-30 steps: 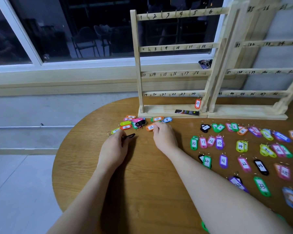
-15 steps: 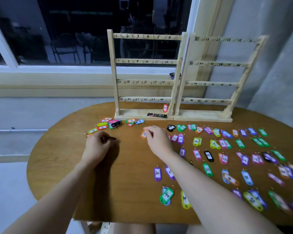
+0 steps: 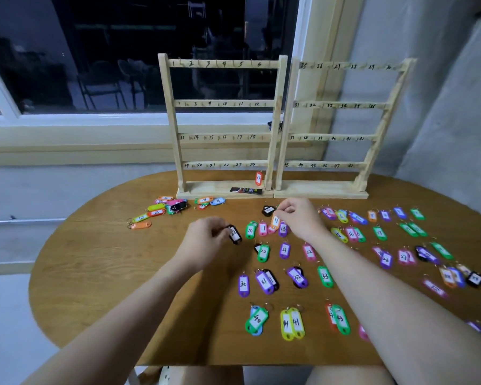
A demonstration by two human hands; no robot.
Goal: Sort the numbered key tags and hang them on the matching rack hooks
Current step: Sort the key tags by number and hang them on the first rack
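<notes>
My left hand (image 3: 206, 240) pinches a black key tag (image 3: 235, 234) by its ring end, the tag hanging just above the wooden table (image 3: 95, 273). My right hand (image 3: 300, 218) pinches an orange key tag (image 3: 275, 221) at its top, over the row holding the green tag 10 (image 3: 250, 230) and the pink tag 11 (image 3: 263, 228).

Numbered tags lie in rough rows across the middle and right of the table; an unsorted heap (image 3: 170, 208) sits at the far left, just beside the base of the left rack (image 3: 222, 120). The right rack (image 3: 342, 123) stands touching it on the right. One red-orange tag (image 3: 258, 178) hangs at the right end of the left rack's lowest bar, by hook 24. Its number is too blurred to read.
</notes>
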